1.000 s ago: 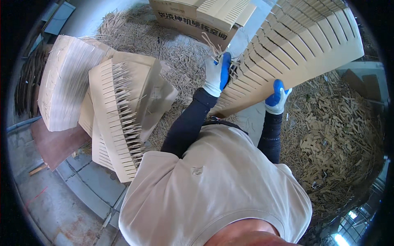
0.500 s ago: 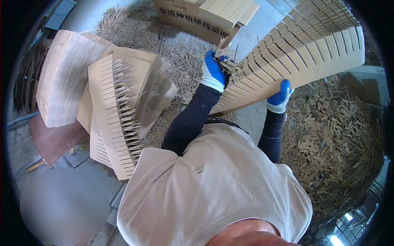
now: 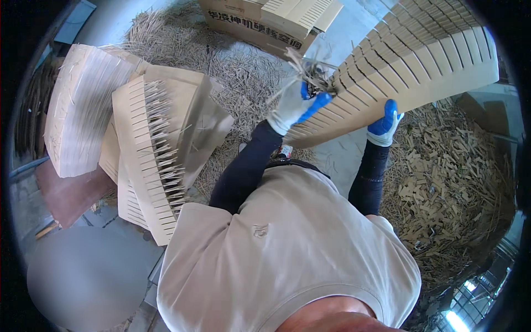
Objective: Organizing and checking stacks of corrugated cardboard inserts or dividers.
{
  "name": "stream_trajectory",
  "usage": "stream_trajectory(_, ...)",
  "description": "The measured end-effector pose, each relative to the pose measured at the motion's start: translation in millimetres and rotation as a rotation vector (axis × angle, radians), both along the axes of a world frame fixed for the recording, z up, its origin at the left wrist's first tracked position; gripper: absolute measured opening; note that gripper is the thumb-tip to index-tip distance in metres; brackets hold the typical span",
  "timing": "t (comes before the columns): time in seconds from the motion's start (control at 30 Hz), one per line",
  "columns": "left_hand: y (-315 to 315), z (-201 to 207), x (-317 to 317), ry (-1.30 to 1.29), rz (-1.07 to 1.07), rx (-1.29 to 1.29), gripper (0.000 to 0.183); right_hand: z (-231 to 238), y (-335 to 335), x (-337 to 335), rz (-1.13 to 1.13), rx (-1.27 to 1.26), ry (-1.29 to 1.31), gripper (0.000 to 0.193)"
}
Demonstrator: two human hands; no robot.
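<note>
A thick stack of slotted cardboard sheets (image 3: 381,91) is held up in front of me, slanting to the upper right, with rows of slits along its upper side. My right hand (image 3: 385,124), in a blue and white glove, grips its lower edge, the thumb lying on the near face. At the stack's left end my gloved left hand (image 3: 298,105) is closed round a loose bunch of thin cardboard strips (image 3: 314,74) that stick out above it. Some of the left fingers are hidden behind the strips.
To the left lie another slotted cardboard stack (image 3: 146,160) with strips poking from its slits and a pale stack (image 3: 86,110). A cardboard box (image 3: 249,30) stands at the far side. Thin strips (image 3: 182,47) cover the floor there; small cardboard scraps (image 3: 448,188) are heaped at right.
My left hand has turned and moved slightly, and the bunch of strips now stands higher above the stack's edge. My right hand and the stack have shifted a little to the right.
</note>
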State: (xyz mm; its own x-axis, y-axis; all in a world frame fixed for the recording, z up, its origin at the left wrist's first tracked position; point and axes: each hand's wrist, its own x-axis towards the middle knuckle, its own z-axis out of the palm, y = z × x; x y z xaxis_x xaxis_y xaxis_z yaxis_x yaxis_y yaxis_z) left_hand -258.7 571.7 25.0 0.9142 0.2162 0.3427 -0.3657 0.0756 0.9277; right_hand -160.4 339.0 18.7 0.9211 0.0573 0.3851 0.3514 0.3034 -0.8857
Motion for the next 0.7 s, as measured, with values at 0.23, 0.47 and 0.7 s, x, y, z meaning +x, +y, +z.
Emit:
stream_trajectory(0.23,-5.7,-20.0,8.7,0.002,0.219,0.289,0.048,-0.6,5.3,-3.0,0.013,0.005,0.123,0.052)
stream_trajectory(0.47,-4.8,-8.4,13.2,-0.045,0.309,0.38,0.033,-10.4,0.8,-1.7,-0.008,-0.015,0.082,0.051)
stream_trajectory(0.7,4.7,0.3,18.9,-0.292,0.448,0.72,0.014,-6.8,0.5,-1.1,0.088,-0.057,0.038,0.053)
